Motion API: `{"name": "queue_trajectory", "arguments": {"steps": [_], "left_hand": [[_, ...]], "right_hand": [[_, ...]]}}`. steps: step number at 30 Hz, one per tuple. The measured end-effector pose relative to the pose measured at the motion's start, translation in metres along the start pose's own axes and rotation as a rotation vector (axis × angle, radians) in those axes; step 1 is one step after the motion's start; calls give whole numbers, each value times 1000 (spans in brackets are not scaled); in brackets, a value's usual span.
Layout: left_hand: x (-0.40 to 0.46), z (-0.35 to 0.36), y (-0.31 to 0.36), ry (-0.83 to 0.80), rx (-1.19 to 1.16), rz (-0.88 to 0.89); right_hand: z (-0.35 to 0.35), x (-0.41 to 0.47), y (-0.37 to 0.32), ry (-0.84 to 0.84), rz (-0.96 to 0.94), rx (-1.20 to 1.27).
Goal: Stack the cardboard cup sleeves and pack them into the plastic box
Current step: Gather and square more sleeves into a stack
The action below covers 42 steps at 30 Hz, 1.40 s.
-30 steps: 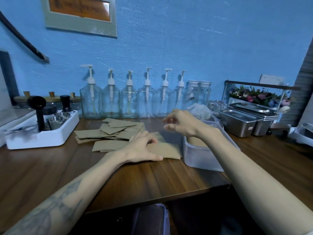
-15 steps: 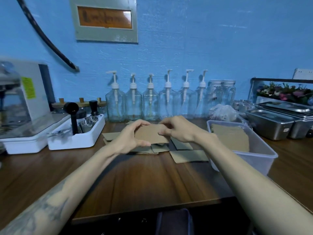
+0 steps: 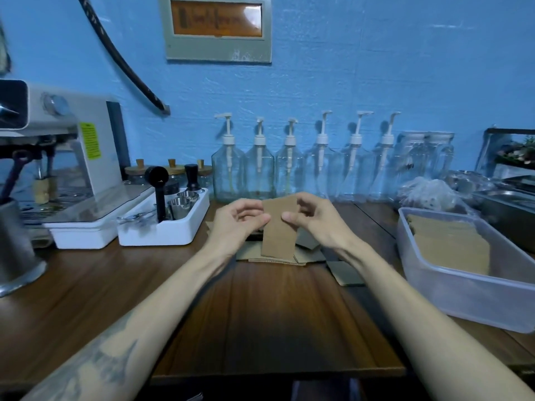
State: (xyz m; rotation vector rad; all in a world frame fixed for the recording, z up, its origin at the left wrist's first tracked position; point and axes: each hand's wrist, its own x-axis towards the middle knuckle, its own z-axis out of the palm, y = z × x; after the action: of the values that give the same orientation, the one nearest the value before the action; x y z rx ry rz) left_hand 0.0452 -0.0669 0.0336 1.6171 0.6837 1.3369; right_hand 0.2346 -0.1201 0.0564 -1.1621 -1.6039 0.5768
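Wood table (image 3: 260,322) nearest you, your left hand (image 3: 237,224) and right hand (image 3: 315,221) both pinching one upright sleeve (image 3: 279,235) above loose sleeves (image 3: 307,257), box (image 3: 463,287) right holding a stack, pump bottles (image 3: 289,166) along blue wall (image 3: 376,68).

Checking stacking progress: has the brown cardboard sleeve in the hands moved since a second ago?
Yes. The brown cardboard sleeve was lifted off the wooden table, held upright by both hands.
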Motion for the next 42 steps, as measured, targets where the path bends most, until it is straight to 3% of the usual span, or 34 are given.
{"name": "queue_trajectory", "arguments": {"steps": [5, 8, 12, 22, 30, 42], "left_hand": [[0, 0, -7, -50, 29, -33], [-2, 1, -12, -32, -24, -92], [-4, -3, -15, -35, -11, -110], [-19, -12, -14, -166, 308, -37], [-20, -14, -11, -202, 331, -74], [-22, -16, -8, -218, 332, -73]], "right_hand": [[-7, 0, 8, 113, 127, 333], [-7, -6, 15, 71, 201, 356], [-8, -9, 19, 31, 240, 211], [-42, -43, 12, -145, 160, -655], [-56, -62, -6, -352, 346, -846], [-50, -58, -17, -413, 362, -874]]}}
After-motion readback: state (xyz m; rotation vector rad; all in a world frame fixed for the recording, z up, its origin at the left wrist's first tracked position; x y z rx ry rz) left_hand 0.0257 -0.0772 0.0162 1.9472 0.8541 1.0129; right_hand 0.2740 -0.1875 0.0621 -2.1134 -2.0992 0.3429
